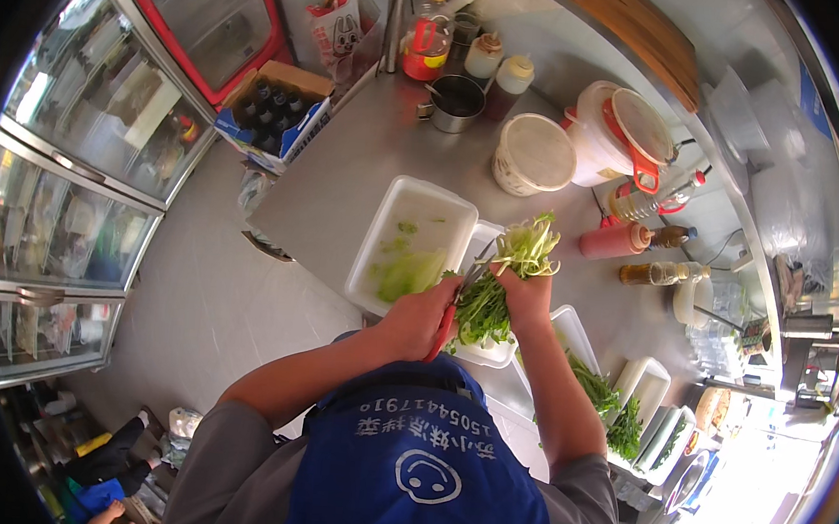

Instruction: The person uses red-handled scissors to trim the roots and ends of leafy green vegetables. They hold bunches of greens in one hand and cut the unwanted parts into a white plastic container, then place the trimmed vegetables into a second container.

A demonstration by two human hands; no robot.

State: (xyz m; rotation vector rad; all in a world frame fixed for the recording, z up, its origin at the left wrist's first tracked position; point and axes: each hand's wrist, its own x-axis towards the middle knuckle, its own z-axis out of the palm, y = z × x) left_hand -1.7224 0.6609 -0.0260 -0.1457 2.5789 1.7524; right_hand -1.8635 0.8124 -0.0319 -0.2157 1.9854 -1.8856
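Note:
My left hand [420, 318] grips a pair of red-handled scissors [442, 334], whose metal blades lie against a bunch of leafy greens [487, 311]. My right hand [527, 297] is closed around that bunch. Its pale stem ends [529, 243] stick up past my thumb, while the leaves hang towards my body. Under the bunch is a white plastic tray [492, 354], mostly covered by the greens and my hands. To its left a larger white tray [371, 259] holds pale green leaves [415, 272] and small green scraps.
Lidded tubs [534, 157], sauce bottles [612, 240] and a steel pot [457, 113] stand along the back of the steel counter [323, 191]. More trays of greens [625, 426] are at right. Glass-door fridges [61, 226] and a bottle carton [273, 120] stand left. Another person [106, 491] is at lower left.

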